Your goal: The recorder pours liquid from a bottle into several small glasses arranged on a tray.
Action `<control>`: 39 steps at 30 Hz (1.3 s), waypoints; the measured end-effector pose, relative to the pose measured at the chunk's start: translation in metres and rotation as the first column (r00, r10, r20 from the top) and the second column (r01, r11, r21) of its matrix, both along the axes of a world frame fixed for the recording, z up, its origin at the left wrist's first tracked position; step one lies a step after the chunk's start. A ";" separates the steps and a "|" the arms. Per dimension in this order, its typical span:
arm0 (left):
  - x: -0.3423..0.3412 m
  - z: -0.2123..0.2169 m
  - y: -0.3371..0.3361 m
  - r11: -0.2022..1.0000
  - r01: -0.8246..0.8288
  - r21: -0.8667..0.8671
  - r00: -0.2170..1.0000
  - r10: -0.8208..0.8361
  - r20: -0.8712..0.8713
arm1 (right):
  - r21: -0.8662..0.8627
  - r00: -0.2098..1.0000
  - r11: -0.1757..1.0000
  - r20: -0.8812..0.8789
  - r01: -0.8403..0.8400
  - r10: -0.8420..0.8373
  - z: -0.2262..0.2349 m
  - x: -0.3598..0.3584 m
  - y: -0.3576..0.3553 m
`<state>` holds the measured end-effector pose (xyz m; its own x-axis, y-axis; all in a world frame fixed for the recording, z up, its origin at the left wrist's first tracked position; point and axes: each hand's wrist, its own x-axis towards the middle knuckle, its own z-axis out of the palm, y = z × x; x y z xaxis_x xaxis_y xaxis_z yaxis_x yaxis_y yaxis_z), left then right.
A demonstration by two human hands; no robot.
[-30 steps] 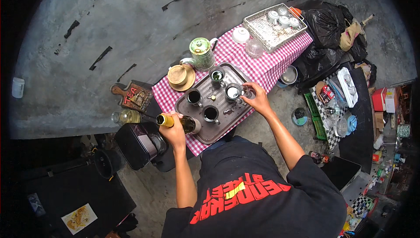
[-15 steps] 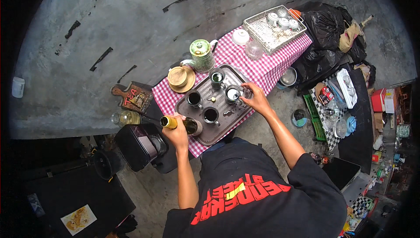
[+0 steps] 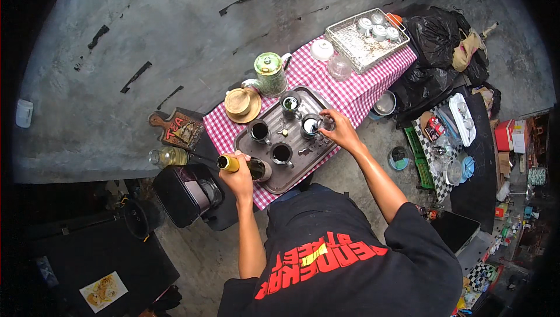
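Note:
My left hand [image 3: 239,177] grips a dark bottle with a yellow neck [image 3: 234,164], lying tilted over the near left corner of a grey metal tray [image 3: 291,172]. My right hand [image 3: 338,130] holds a small clear glass [image 3: 326,123] tipped over a mug with white liquid [image 3: 310,125]. Three more mugs stand on the tray: two with dark liquid [image 3: 259,131] [image 3: 282,153] and one at the far edge [image 3: 290,103]. The tray rests on a red-and-white checked cloth [image 3: 356,86].
A green kettle [image 3: 269,73] and a stack of tan saucers [image 3: 241,103] stand behind the tray. A wire basket of cups [image 3: 367,37], a white bowl [image 3: 322,50] and a glass lid [image 3: 340,66] lie far right. A black machine [image 3: 185,193] and a jar [image 3: 166,156] sit left.
My right hand has tipped the small glass closer over the white mug. My left hand and the bottle have barely moved.

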<state>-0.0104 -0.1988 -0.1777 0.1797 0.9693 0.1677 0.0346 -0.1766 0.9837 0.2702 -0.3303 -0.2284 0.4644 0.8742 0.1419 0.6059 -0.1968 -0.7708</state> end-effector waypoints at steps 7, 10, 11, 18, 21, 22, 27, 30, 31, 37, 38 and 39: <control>0.000 -0.006 0.001 1.000 -0.029 0.002 0.999 0.029 0.040 | -0.020 1.000 1.000 0.026 -0.014 0.014 0.004 0.001 0.002; -0.002 -0.007 0.000 1.000 -0.031 0.003 0.999 0.031 0.025 | -0.019 1.000 1.000 0.003 -0.009 0.009 0.006 -0.001 0.003; -0.002 -0.007 0.000 0.999 -0.031 0.011 0.999 0.031 0.006 | -0.024 1.000 1.000 0.004 -0.007 0.008 0.006 -0.001 0.003; -0.002 -0.013 0.001 1.000 -0.028 0.014 1.000 0.028 0.002 | -0.074 1.000 0.997 0.029 -0.009 0.011 0.004 0.001 0.004; -0.002 -0.013 0.001 0.999 -0.033 -0.003 0.999 0.033 0.028 | -0.027 0.999 0.999 0.022 -0.031 0.032 0.002 0.001 0.006; -0.002 -0.012 0.001 0.999 -0.035 0.010 0.999 0.035 0.006 | -0.026 0.999 0.999 0.022 -0.034 0.034 0.003 0.001 0.006; 0.000 -0.010 -0.001 1.000 0.013 0.017 0.997 -0.011 -0.073 | -0.116 0.999 0.993 -0.028 0.020 -0.024 -0.005 0.006 0.006; -0.003 -0.013 -0.001 1.000 -0.003 -0.003 1.000 0.003 -0.030 | -0.144 0.998 0.989 -0.035 0.045 -0.051 -0.006 0.002 0.009; -0.003 -0.014 0.001 1.000 -0.007 0.006 1.000 0.007 -0.025 | -0.150 0.998 0.988 -0.031 0.041 -0.046 -0.004 0.001 0.011; 0.001 -0.007 -0.001 0.999 -0.038 0.037 0.999 0.038 -0.008 | -0.215 0.991 0.974 -0.089 0.078 -0.099 -0.009 0.006 0.009; 0.003 -0.006 -0.001 0.999 -0.040 0.031 0.999 0.040 -0.001 | -0.222 0.992 0.972 -0.079 0.081 -0.101 -0.009 0.007 0.009; 0.002 -0.005 -0.002 0.998 -0.044 0.041 0.999 0.044 0.003 | -0.230 0.993 0.970 -0.070 0.081 -0.099 -0.007 0.005 0.010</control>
<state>-0.0082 -0.2006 -0.1828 0.1364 0.9687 0.2075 0.0413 -0.2148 0.9758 0.2756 -0.3204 -0.2357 0.5446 0.8332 -0.0958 0.5156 -0.4227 -0.7453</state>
